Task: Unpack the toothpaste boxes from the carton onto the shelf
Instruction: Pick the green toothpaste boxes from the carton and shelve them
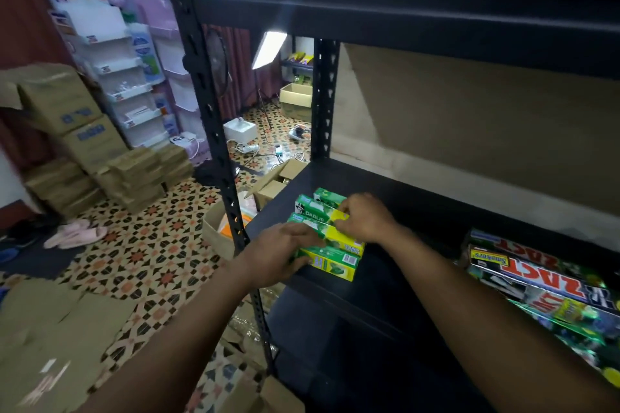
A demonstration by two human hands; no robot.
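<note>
Several green and yellow Darlie toothpaste boxes (322, 211) lie in a small stack at the left end of the black shelf board (412, 211). My left hand (278, 253) grips the left end of the nearest box (335, 261) at the board's front edge. My right hand (364, 216) lies over the right ends of the boxes behind it, its fingers curled on one of them. An open carton (218, 228) stands on the floor left of the shelf post, with orange contents showing.
Black-and-red Zact boxes (536, 275) fill the shelf's right end. A black perforated post (214, 131) rises at the left. Flattened cardboard (50, 329) and stacked cartons (77, 141) lie on the patterned floor. Another shelf board (402, 10) hangs low overhead.
</note>
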